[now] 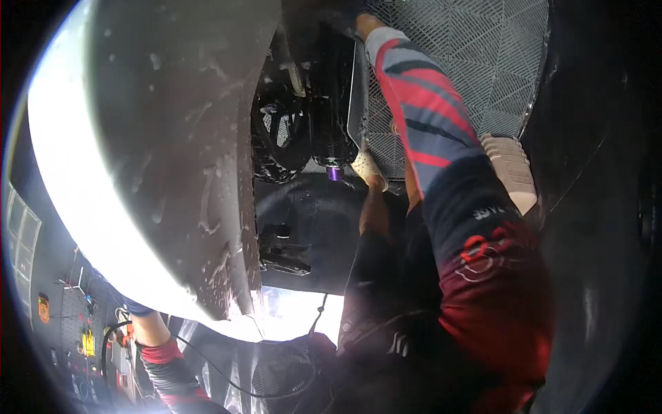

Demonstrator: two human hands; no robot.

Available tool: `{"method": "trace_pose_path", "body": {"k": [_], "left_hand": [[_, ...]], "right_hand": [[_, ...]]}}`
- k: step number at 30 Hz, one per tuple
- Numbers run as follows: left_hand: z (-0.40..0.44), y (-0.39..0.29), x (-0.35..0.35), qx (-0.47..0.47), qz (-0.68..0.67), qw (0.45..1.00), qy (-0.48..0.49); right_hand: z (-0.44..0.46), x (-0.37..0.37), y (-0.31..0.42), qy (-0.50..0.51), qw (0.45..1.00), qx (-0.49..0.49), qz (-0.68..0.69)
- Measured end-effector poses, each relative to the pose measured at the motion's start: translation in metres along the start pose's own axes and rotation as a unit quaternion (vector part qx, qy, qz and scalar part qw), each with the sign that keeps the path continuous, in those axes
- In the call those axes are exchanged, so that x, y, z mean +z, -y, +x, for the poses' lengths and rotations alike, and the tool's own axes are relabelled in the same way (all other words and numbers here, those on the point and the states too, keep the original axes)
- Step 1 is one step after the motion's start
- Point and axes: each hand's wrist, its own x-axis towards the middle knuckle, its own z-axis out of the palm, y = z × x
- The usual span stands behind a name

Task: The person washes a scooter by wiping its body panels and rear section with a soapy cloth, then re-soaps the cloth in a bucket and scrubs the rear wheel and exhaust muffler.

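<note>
My right arm, in a red, grey and black striped sleeve, stretches up to the top edge. My right hand [349, 12] is dark there, perhaps gloved, beside a black wet-looking assembly [324, 124]; its fingers and anything in them cannot be made out. At the lower left, my left hand [129, 302] looks covered in dark blue and is largely hidden behind the bright edge of a large curved grey panel [172, 138]. Whitish streaks and drips of liquid mark this panel.
Grey patterned floor matting [469, 62] lies at the top. Near my legs are a cream perforated clog [367, 165], a beige ribbed object [509, 172] and a small purple item [334, 173]. A black hose or cable [227, 383] loops at the lower left, by a pegboard [72, 317] with tools.
</note>
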Motion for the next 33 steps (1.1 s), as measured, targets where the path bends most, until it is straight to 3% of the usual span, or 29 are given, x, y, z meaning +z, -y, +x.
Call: {"method": "trace_pose_path", "body": {"k": [6, 8, 10, 11, 12, 14, 16, 17, 21, 22, 25, 27, 28, 31, 32, 33], "left_hand": [[0.011, 0.004, 0.007, 0.008, -0.01, 1.0, 0.0], [0.023, -0.007, 0.006, 0.02, -0.017, 1.0, 0.003], [0.039, -0.025, 0.009, 0.046, -0.055, 0.997, 0.0], [0.047, -0.035, 0.01, 0.059, -0.073, 0.996, -0.001], [0.051, -0.038, 0.011, 0.071, -0.081, 0.994, -0.008], [0.049, -0.035, 0.012, 0.077, -0.081, 0.994, -0.016], [0.05, -0.038, 0.013, 0.083, -0.07, 0.994, -0.027], [0.048, -0.039, 0.012, 0.093, -0.057, 0.993, -0.038], [0.042, -0.026, 0.014, 0.12, -0.033, 0.992, -0.034], [0.046, -0.033, 0.013, 0.127, -0.044, 0.99, -0.036], [0.06, -0.051, 0.016, 0.125, -0.118, 0.983, -0.065], [0.074, -0.049, 0.012, 0.193, -0.08, 0.974, -0.083], [0.071, -0.044, 0.016, 0.179, -0.067, 0.976, -0.106], [0.068, -0.034, 0.019, 0.148, -0.014, 0.981, -0.123], [0.068, -0.055, 0.011, 0.163, -0.023, 0.971, -0.176], [0.065, -0.076, -0.006, 0.15, 0.004, 0.968, -0.2]], "right_hand": [[-0.053, 0.02, 0.03, 0.01, 0.998, -0.055, -0.012], [-0.07, -0.025, 0.04, 0.081, 0.996, -0.027, -0.033], [-0.091, -0.112, 0.057, 0.281, 0.94, 0.052, 0.187], [-0.111, -0.114, 0.063, 0.28, 0.94, 0.056, 0.186], [-0.134, -0.107, 0.068, 0.199, 0.977, -0.022, 0.067], [-0.177, -0.099, 0.089, 0.223, 0.965, -0.125, -0.053], [-0.228, -0.127, 0.123, 0.212, 0.958, -0.18, -0.065], [-0.252, -0.148, 0.136, 0.097, 0.969, -0.214, -0.072], [-0.282, -0.069, 0.151, 0.098, 0.982, -0.16, -0.007], [-0.258, -0.062, 0.15, 0.122, 0.973, -0.194, -0.011], [-0.205, -0.065, 0.156, 0.202, 0.925, -0.318, -0.044], [-0.197, -0.076, 0.159, 0.24, 0.878, -0.403, -0.091], [-0.201, -0.081, 0.16, 0.247, 0.852, -0.445, -0.122], [-0.22, -0.073, 0.155, 0.194, 0.739, -0.585, -0.273], [-0.217, -0.077, 0.157, 0.175, 0.688, -0.627, -0.32], [-0.214, -0.086, 0.157, 0.17, 0.673, -0.638, -0.333]]}}
